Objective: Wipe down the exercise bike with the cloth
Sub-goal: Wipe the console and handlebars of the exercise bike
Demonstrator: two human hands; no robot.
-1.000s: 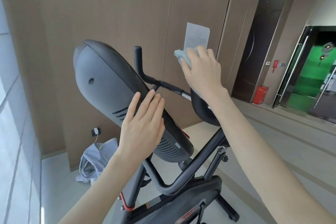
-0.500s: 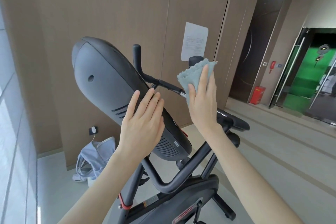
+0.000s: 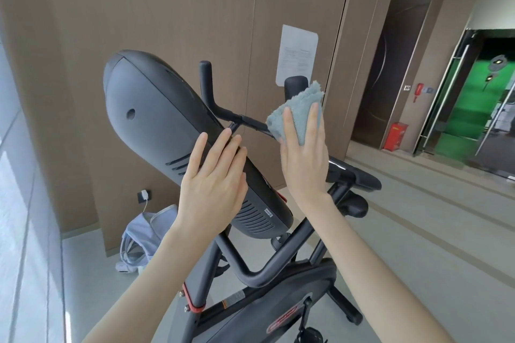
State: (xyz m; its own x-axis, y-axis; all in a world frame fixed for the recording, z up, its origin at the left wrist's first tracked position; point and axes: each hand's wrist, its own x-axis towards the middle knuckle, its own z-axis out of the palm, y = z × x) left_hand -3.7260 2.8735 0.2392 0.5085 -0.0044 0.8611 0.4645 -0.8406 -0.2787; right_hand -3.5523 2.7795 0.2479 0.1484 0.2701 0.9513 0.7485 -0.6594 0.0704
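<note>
The black exercise bike's big dark console housing [image 3: 156, 120] tilts up to the left, and its handlebar [image 3: 206, 78] rises behind it. My left hand [image 3: 214, 186] rests flat on the housing's back with the fingers straight. Just right of the housing, my right hand [image 3: 303, 170] holds a light blue cloth [image 3: 299, 108] between its fingers. It holds the cloth against the handlebar's crossbar, just below the right grip [image 3: 295, 85]. My right thumb is hidden.
The bike's frame and flywheel cover [image 3: 292, 306] fill the lower middle. A pale backpack [image 3: 142, 239] lies on the floor by the brown wall, under a plugged-in charger [image 3: 145, 195]. A red box [image 3: 395, 136] and glass doors [image 3: 457, 108] stand at the right.
My right hand has slid the cloth down from the top of the right grip toward the crossbar. My left hand stays flat on the housing.
</note>
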